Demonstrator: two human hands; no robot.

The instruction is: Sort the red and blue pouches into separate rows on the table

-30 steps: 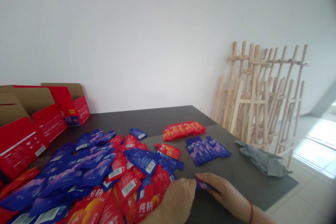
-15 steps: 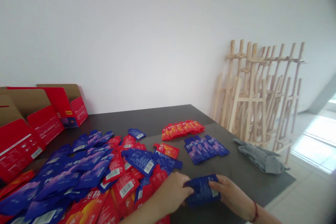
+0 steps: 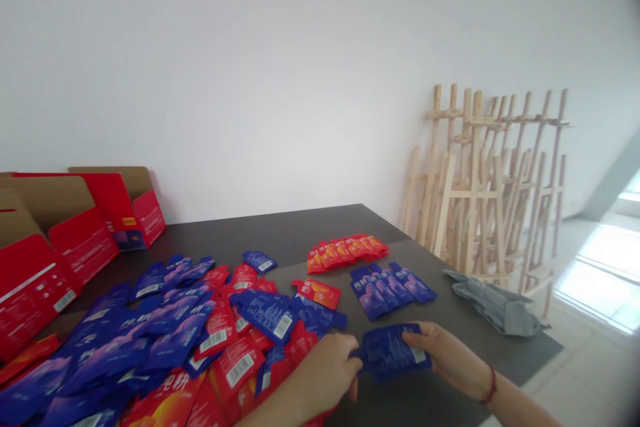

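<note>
A dark blue pouch (image 3: 393, 353) with pale print on its visible side lies flat between my hands, above the near part of the table. My right hand (image 3: 443, 355), with a red cord on its wrist, grips the pouch's right end, thumb on top. At the other end, the fingers of my left hand (image 3: 333, 368) are closed on the narrow neck of the pouch. Just beyond are an overlapping row of blue pouches (image 3: 390, 287), fronts up, and a row of red-orange pouches (image 3: 346, 252) behind it.
Loose blue pouches (image 3: 130, 340) and red pouches (image 3: 237, 363) are heaped across the left of the dark table (image 3: 260, 230). Red cardboard boxes (image 3: 87, 240) stand at the far left. A folded grey bag (image 3: 495, 307) lies by the right edge; wooden easels (image 3: 475, 193) lean beyond.
My right hand has shifted slightly right with the pouch. My left hand has slid toward the pouch's neck end, so more of its printed side shows.
</note>
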